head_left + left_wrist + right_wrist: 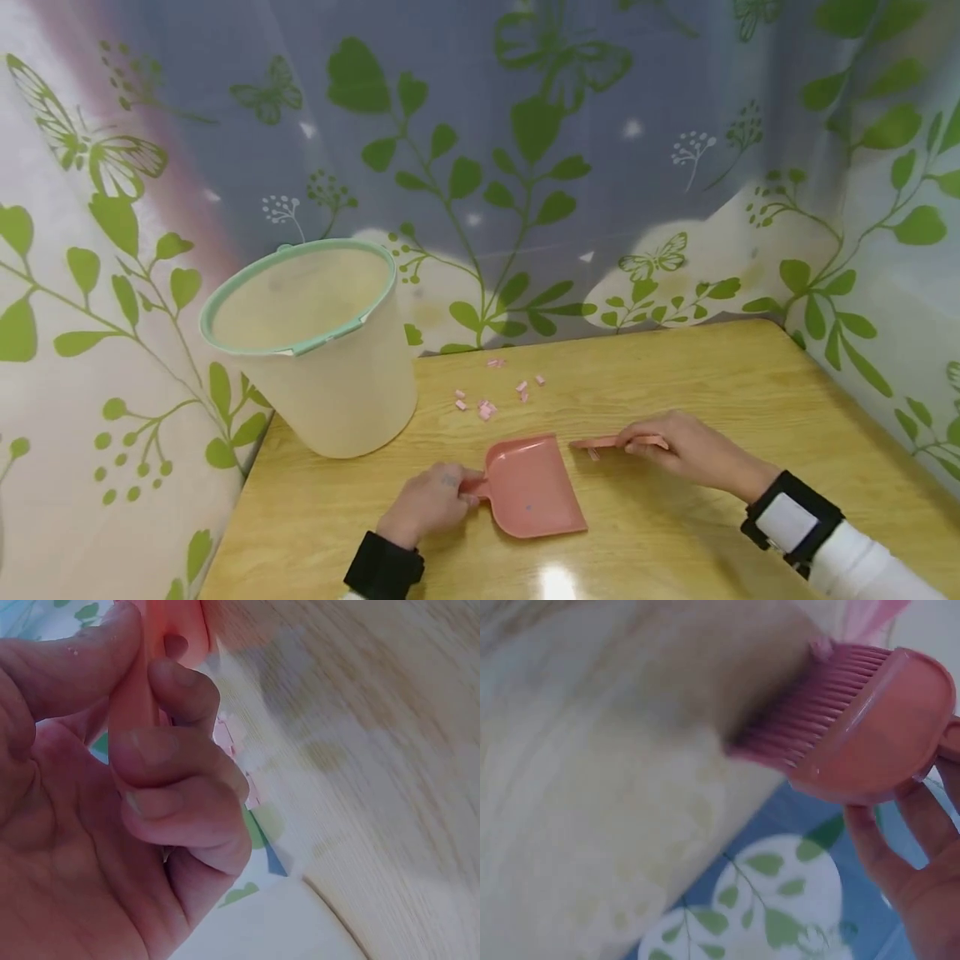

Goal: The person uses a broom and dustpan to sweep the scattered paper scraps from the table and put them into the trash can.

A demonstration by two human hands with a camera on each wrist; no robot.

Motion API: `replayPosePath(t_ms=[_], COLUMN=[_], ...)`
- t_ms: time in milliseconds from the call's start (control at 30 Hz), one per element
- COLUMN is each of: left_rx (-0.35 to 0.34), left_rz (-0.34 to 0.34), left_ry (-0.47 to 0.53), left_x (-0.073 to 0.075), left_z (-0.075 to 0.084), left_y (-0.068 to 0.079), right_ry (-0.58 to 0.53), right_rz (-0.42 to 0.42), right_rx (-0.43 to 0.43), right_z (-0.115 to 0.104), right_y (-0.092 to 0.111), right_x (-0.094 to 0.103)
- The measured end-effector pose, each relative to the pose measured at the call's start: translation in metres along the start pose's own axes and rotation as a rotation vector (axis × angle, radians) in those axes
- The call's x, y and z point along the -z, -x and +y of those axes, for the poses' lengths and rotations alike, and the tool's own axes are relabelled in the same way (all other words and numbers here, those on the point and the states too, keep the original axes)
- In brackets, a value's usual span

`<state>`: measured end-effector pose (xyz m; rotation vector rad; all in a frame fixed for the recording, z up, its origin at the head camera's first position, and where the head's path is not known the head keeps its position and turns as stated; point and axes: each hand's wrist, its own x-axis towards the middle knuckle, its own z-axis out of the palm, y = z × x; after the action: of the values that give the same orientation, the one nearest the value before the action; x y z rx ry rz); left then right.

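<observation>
Grips pink dustpan w/ curled fingers of L hand & pinches pink hand brush in fingers of R hand, just beside pan.

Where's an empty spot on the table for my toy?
The widest bare patch of the wood-grain table is beyond the right hand, right of the scattered pink bits. A smaller one lies in front of the bucket, left of the left hand. It's crowded around the dustpan and brush.
</observation>
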<state>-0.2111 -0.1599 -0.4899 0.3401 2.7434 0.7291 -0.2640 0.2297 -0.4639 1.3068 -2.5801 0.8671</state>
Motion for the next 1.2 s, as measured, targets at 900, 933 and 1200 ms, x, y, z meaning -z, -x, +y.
replayPosePath(t_ms=[900, 933, 1200], left_rx=[-0.015, -0.015, 0.026], left_rz=[-0.026, -0.027, -0.026], left_ry=[-0.049, -0.048, 0.005], left_x=[0.001, 0.001, -0.002], left_z=[0.013, 0.013, 0.008], left_y=[-0.011, -0.011, -0.005], right_ry=[-0.149, -0.159, -0.264], right_rz=[0.42, 0.414, 0.374], right_rx=[-0.375, -0.377, -0.353], right_z=[-0.082, -0.086, -0.105], right_y=[-0.047, -0.049, -0.061], right_x=[-0.086, -0.087, -0.087])
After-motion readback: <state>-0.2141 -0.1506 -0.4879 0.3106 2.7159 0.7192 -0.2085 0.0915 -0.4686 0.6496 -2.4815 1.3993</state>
